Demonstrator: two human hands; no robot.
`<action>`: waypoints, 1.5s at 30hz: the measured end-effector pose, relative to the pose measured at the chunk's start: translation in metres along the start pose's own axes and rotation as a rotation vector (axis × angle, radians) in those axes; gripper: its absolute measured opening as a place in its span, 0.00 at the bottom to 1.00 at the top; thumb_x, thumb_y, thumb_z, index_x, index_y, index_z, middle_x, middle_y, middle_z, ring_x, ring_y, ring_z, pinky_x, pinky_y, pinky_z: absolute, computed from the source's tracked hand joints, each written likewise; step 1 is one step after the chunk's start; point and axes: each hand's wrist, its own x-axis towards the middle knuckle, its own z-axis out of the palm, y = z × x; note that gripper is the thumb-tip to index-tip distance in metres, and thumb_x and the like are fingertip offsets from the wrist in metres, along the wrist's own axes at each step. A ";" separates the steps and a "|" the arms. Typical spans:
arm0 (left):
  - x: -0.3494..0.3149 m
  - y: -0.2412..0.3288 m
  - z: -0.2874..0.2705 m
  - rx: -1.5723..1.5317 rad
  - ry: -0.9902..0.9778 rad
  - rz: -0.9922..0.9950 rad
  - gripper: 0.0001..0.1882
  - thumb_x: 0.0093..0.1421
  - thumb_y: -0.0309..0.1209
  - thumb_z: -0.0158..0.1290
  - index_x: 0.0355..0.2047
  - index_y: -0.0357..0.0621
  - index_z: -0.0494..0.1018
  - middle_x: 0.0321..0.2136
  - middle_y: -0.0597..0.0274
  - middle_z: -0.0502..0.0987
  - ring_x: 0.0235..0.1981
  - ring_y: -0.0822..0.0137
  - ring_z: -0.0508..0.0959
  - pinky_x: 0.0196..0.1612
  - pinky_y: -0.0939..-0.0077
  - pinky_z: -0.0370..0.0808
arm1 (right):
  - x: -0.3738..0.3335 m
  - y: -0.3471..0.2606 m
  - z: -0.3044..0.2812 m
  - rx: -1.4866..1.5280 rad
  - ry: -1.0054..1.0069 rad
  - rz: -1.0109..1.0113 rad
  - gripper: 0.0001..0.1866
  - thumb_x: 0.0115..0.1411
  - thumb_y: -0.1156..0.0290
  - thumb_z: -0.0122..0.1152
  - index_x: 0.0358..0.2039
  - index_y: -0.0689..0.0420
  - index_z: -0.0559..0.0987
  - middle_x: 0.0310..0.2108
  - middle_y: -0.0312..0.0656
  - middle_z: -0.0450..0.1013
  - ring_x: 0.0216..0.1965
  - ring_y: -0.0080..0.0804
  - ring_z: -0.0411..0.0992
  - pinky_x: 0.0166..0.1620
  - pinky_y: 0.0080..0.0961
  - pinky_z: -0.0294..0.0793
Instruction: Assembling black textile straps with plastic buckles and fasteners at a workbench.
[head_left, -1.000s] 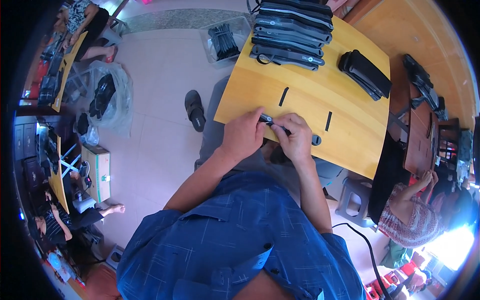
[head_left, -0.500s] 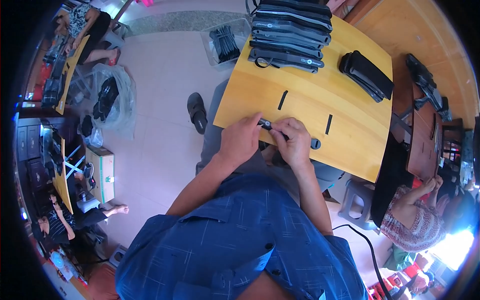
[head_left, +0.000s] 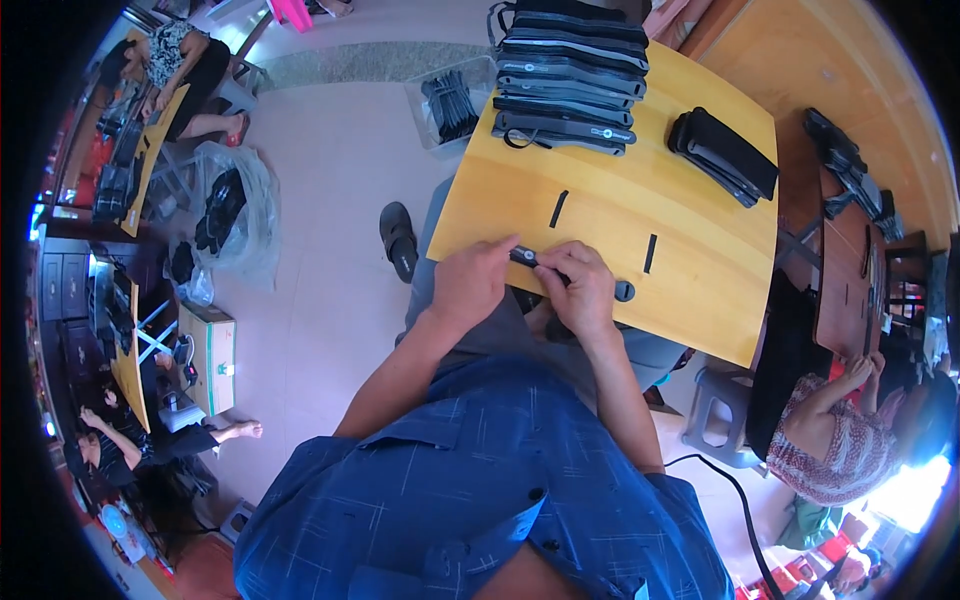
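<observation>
At the near edge of the yellow surface [head_left: 600, 215], the left hand [head_left: 470, 283] and right hand [head_left: 583, 290] both seem to pinch a black strap [head_left: 524, 257], which could slip off if their hold gets too loose.

Open yellow wood spans the tabletop [head_left: 602, 220] ahead of my left hand [head_left: 472, 283] and right hand [head_left: 582, 288], crossed by two narrow black strips [head_left: 651, 254], until a stack of black-and-grey straps [head_left: 570, 75] and a folded black bundle [head_left: 722, 155] block the far side, a slim gap between them.

Left hand [head_left: 470, 282] farther from right hand [head_left: 582, 288]
</observation>
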 end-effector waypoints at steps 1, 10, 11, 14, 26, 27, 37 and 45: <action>0.001 -0.002 -0.001 0.001 0.002 0.004 0.17 0.65 0.27 0.51 0.53 0.48 0.80 0.36 0.51 0.84 0.37 0.48 0.83 0.39 0.57 0.80 | 0.000 0.000 0.000 -0.007 -0.007 0.003 0.06 0.52 0.74 0.73 0.32 0.54 0.87 0.31 0.38 0.79 0.35 0.41 0.78 0.40 0.36 0.78; 0.005 -0.007 -0.007 -0.169 0.075 0.014 0.11 0.64 0.26 0.55 0.46 0.46 0.81 0.35 0.50 0.84 0.34 0.48 0.84 0.38 0.61 0.79 | 0.000 0.001 -0.001 -0.033 -0.026 0.006 0.05 0.53 0.72 0.73 0.32 0.55 0.87 0.32 0.38 0.79 0.37 0.41 0.78 0.40 0.36 0.78; 0.005 -0.007 -0.008 -0.167 0.070 0.020 0.11 0.64 0.26 0.55 0.45 0.46 0.81 0.35 0.50 0.84 0.33 0.49 0.84 0.38 0.62 0.79 | 0.000 0.001 -0.001 -0.034 -0.033 0.010 0.05 0.53 0.72 0.73 0.32 0.55 0.87 0.32 0.38 0.79 0.37 0.41 0.78 0.40 0.36 0.78; 0.007 -0.007 -0.009 -0.168 0.057 0.015 0.10 0.64 0.26 0.55 0.45 0.45 0.82 0.34 0.50 0.84 0.33 0.50 0.84 0.38 0.62 0.79 | 0.000 0.002 -0.001 -0.023 -0.038 0.025 0.05 0.53 0.72 0.73 0.32 0.55 0.87 0.32 0.38 0.79 0.37 0.41 0.78 0.41 0.36 0.78; 0.023 -0.025 -0.014 -0.249 -0.066 0.002 0.09 0.63 0.29 0.55 0.39 0.47 0.85 0.33 0.55 0.85 0.35 0.50 0.84 0.41 0.60 0.80 | 0.003 0.000 -0.003 -0.024 -0.053 0.003 0.06 0.53 0.73 0.72 0.33 0.55 0.86 0.32 0.39 0.79 0.37 0.42 0.77 0.41 0.38 0.77; 0.024 -0.025 -0.015 -0.296 -0.102 -0.019 0.09 0.63 0.29 0.55 0.40 0.46 0.85 0.33 0.54 0.85 0.35 0.50 0.85 0.41 0.61 0.80 | 0.004 -0.002 -0.004 -0.026 -0.052 -0.001 0.06 0.53 0.73 0.72 0.33 0.55 0.86 0.32 0.39 0.79 0.37 0.42 0.77 0.41 0.38 0.77; 0.009 0.005 -0.011 -0.640 0.006 -0.035 0.10 0.66 0.26 0.54 0.42 0.39 0.83 0.35 0.52 0.85 0.38 0.60 0.86 0.43 0.72 0.80 | -0.031 -0.027 0.011 0.332 0.084 0.193 0.08 0.65 0.66 0.70 0.36 0.56 0.82 0.27 0.36 0.75 0.25 0.21 0.73 0.28 0.16 0.69; 0.003 0.018 -0.018 -0.679 -0.042 0.001 0.10 0.63 0.23 0.55 0.42 0.38 0.84 0.31 0.54 0.86 0.33 0.65 0.85 0.40 0.72 0.80 | -0.018 -0.027 0.006 0.793 -0.098 0.657 0.14 0.70 0.61 0.64 0.46 0.59 0.81 0.32 0.34 0.80 0.30 0.17 0.75 0.33 0.17 0.75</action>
